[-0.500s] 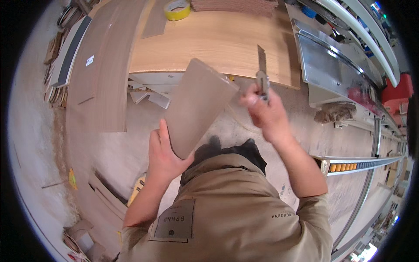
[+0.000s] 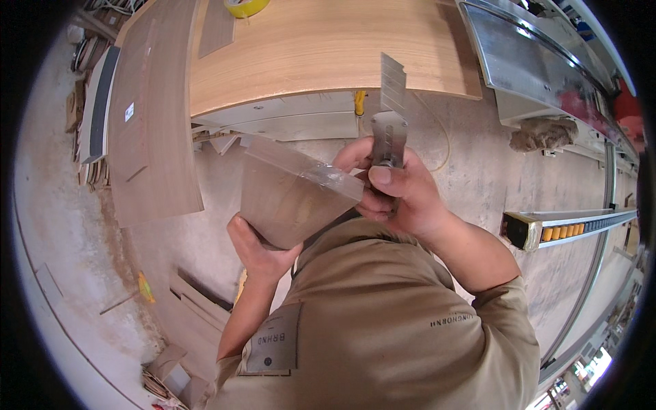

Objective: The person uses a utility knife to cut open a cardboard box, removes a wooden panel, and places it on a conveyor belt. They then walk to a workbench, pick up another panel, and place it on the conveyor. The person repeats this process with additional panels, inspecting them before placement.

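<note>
My left hand (image 2: 260,251) grips the lower left end of a brown-grey rectangular piece, like a board or flat pack (image 2: 283,198), with thumb and fingers around it. The piece is tilted, and shiny clear tape or film runs along its far edge. In my right hand (image 2: 413,195) is a snap-off utility knife (image 2: 389,133), its long blade extended and pointing away from me. The right fingers are wrapped round the knife's handle, close beside the right corner of the piece. Whether they touch that corner I cannot tell.
Ahead stands a wood-topped bench (image 2: 328,55) bearing a yellow tape roll (image 2: 246,5). A long brown panel (image 2: 154,137) is at its left. On the right are a metal-topped machine (image 2: 526,61) and a rail with orange parts (image 2: 574,229). Offcuts (image 2: 198,301) lie at lower left.
The piece has come nearer my body and tilted, showing its taped far edge. My right hand has moved left and in beside it, the knife blade now turned flat side to view.
</note>
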`<state>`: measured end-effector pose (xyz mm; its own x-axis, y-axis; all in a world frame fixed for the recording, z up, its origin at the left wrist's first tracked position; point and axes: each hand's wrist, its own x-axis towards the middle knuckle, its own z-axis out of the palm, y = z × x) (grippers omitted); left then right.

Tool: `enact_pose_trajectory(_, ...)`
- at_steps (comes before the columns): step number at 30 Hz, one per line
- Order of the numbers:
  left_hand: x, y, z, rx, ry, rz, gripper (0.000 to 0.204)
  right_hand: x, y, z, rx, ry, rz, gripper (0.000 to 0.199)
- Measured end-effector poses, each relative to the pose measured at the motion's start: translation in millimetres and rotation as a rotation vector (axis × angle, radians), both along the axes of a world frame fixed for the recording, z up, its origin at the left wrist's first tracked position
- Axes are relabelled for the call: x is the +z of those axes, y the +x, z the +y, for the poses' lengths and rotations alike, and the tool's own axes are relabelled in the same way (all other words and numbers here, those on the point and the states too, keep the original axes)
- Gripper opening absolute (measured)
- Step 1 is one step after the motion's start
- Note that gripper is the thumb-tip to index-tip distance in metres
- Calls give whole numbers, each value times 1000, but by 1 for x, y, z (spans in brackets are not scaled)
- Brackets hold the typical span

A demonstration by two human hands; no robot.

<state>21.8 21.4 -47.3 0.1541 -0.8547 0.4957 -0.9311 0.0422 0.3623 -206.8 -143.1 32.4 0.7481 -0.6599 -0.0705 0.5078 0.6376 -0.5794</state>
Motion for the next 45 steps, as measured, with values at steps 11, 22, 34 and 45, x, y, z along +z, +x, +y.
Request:
enact_pose_trajectory(11,-4,2,0,-7,23,14,129,7,4,3,-17,47,114,16)
enact_pose_trajectory(22,-10,4,1,-19,31,98,129,9,9,8,-77,-21,74,27)
enact_pose_trajectory(34,12,-14,-12,-44,140,125,126,5,22,9,-194,6,-27,25)
enact_pose_trajectory(45,43,-4,-22,-234,349,242,125,1,20,-7,-264,-105,61,33)
